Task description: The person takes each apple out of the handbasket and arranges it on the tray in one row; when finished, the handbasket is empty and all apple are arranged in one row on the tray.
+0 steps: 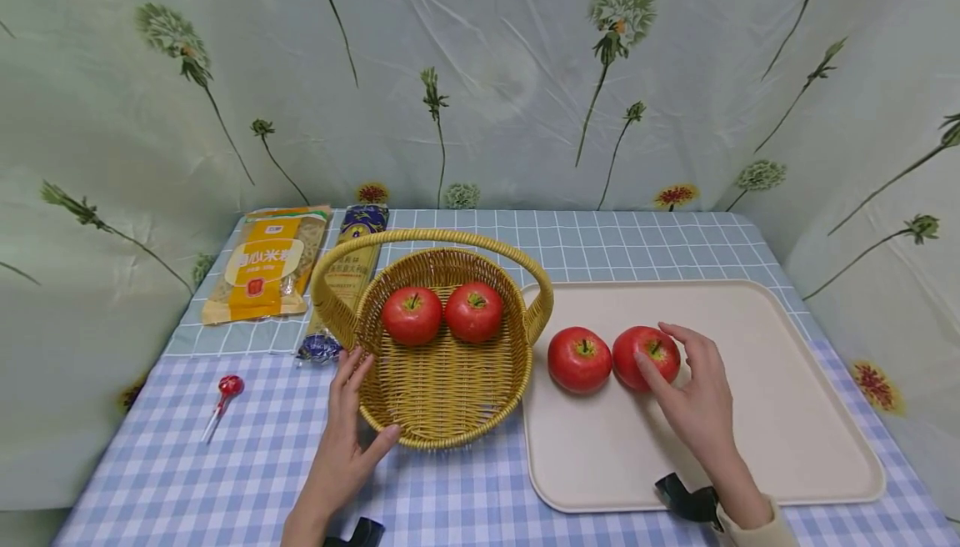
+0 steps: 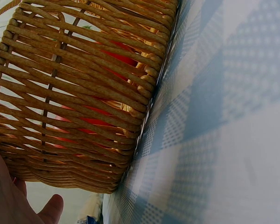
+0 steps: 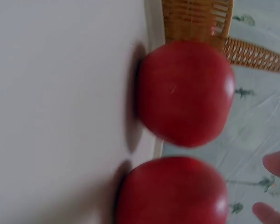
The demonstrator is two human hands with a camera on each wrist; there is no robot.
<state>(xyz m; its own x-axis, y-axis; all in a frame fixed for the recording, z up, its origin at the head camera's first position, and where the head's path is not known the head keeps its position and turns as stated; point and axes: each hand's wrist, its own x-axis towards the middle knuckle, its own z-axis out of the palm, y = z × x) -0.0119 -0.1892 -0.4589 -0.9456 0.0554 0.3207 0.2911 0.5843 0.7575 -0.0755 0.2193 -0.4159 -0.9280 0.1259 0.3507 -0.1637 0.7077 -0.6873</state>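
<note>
My left hand is at the near left side of a woven basket, fingers extended along the rim and thumb near its front edge. Two red apples sit side by side inside the basket; in the left wrist view red shows through the weave. On a pale tray are two more apples, a left one and a right one. My right hand is over the right apple, thumb and fingers spread around it. In the right wrist view, fingertips show apart from the apples.
A yellow food bag and a blue-and-gold packet lie behind and left of the basket. A red lollipop rests on the checked cloth at left. The basket's tall handle arches over it. A floral curtain hangs behind.
</note>
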